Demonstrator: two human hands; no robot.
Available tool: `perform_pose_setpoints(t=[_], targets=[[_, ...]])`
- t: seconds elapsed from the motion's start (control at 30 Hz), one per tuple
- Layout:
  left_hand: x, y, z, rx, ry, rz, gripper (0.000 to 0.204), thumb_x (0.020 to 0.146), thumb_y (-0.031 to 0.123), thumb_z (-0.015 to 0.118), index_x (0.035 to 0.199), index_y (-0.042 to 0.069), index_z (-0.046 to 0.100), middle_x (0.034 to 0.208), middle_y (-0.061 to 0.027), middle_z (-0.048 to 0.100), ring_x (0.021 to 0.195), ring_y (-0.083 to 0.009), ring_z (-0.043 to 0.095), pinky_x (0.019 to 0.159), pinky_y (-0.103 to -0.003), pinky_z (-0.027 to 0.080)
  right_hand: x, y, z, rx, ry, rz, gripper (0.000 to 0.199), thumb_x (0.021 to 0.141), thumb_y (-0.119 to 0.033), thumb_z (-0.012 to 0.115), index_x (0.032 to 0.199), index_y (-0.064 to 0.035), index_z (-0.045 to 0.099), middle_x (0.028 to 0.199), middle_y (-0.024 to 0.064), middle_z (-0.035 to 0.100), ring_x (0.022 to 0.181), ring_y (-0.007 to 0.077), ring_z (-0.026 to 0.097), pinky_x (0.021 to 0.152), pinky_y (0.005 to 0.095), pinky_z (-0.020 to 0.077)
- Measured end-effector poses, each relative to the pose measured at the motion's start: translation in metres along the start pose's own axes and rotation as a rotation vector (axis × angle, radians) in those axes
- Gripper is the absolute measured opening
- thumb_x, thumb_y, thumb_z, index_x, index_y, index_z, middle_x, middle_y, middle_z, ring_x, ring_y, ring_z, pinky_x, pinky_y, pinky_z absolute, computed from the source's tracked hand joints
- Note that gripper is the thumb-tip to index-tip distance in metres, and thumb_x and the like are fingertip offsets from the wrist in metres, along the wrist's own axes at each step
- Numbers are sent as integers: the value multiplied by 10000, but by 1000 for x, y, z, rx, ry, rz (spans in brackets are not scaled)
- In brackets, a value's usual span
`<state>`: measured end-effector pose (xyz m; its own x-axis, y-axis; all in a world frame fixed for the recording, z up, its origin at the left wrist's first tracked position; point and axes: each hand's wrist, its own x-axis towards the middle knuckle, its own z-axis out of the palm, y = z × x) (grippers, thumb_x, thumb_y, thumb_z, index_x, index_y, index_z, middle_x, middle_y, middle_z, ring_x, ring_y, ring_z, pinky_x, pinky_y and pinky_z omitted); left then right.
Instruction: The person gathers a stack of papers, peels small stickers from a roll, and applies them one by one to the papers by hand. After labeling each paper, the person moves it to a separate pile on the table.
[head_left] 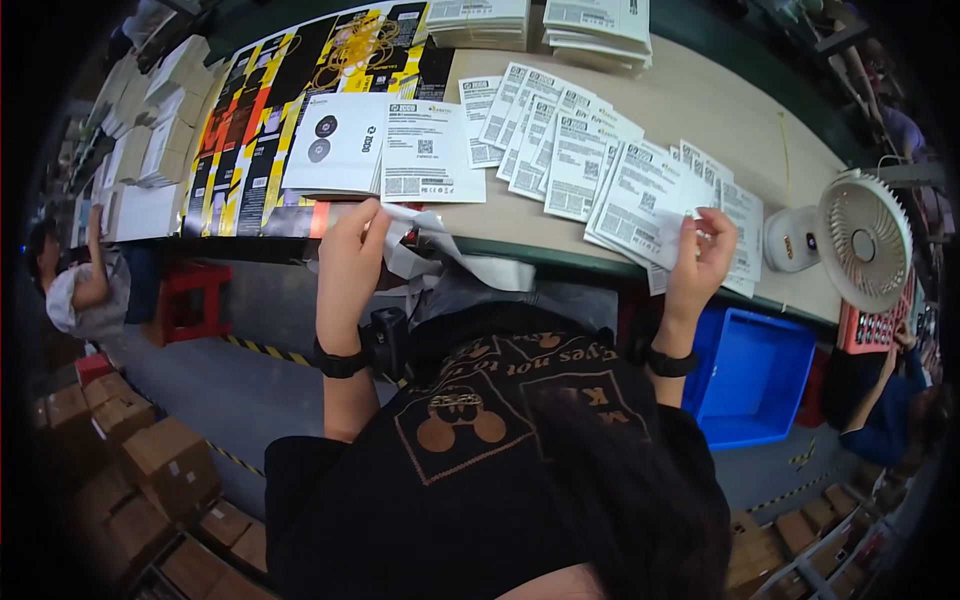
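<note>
My left hand (352, 262) is at the table's front edge, thumb and fingers pinched on a crumpled strip of white paper (490, 268) that droops over the edge. Just beyond it lie a white box sleeve (335, 140) with round dark and grey shapes and another white sleeve (432, 150) with printed text. My right hand (703, 252) is closed in a pinch at the right edge of a white printed sleeve (635, 205) in a fanned row. What is between its fingertips is too small to make out. Several more printed sleeves (578, 165) overlap behind it.
Yellow rubber bands (355, 50) lie on black-and-yellow printed sheets (265, 100). White stacks (597, 30) stand at the back. A white fan (865, 240) is at right, with a blue bin (755, 380) below. People sit at both sides; cartons (170, 460) are behind left.
</note>
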<state>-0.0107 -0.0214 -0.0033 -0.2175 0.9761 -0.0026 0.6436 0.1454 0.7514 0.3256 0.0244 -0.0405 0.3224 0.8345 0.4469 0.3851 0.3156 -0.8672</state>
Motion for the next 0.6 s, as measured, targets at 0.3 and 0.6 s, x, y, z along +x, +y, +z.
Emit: perform_pose_setpoints(t=[0.3, 0.6], targets=[[7, 9, 30, -274, 74, -43, 238, 906, 167, 486, 967, -56, 543, 703, -59, 556, 663, -72, 473, 602, -234, 406, 11, 3, -39, -153, 7, -140, 121, 804, 33, 545, 915, -15, 548, 980, 81, 508, 888, 146, 505, 723, 234, 436], [27, 48, 97, -315, 163, -43, 234, 898, 130, 487, 932, -85, 572, 743, -51, 576, 672, -67, 475, 605, -219, 405, 69, 58, -126, -333, 49, -128, 168, 811, -2, 551, 979, -8, 565, 1086, 97, 538, 965, 198, 521, 859, 296, 410]])
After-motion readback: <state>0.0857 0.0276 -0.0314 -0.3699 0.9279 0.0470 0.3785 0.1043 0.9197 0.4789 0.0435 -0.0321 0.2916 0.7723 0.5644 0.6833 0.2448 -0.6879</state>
